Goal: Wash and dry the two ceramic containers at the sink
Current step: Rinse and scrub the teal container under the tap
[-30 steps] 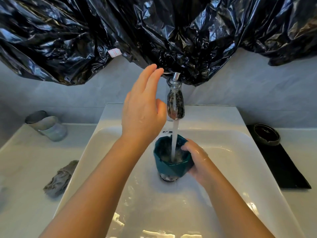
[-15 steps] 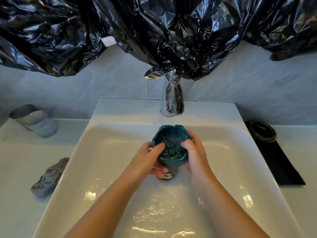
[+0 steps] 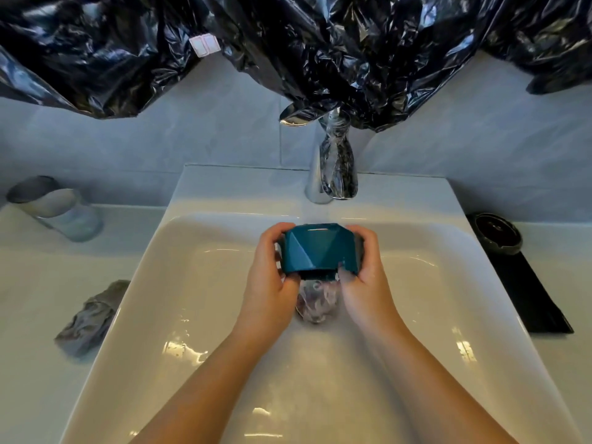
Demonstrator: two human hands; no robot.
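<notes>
A teal faceted ceramic container [image 3: 315, 248] is tipped over above the white sink basin [image 3: 198, 283], its faceted side facing me and its mouth turned down toward the drain [image 3: 315, 304]. My left hand [image 3: 269, 277] grips its left side and my right hand [image 3: 365, 274] grips its right side. Water spills from it onto the drain. A second, dark round ceramic container [image 3: 498, 233] rests on a black mat [image 3: 531, 299] at the right of the sink. The chrome faucet [image 3: 334, 165] stands behind the basin and no stream falls from it.
A grey crumpled cloth [image 3: 91, 318] lies on the counter left of the basin. A glass tumbler [image 3: 56, 208] lies on its side at the back left. Black plastic sheeting [image 3: 288, 43] hangs over the wall above the faucet.
My left hand came down from the faucet handle and the water stopped. Both hands took hold of the teal container and tipped it from upright to mouth-down, pouring its water out.
</notes>
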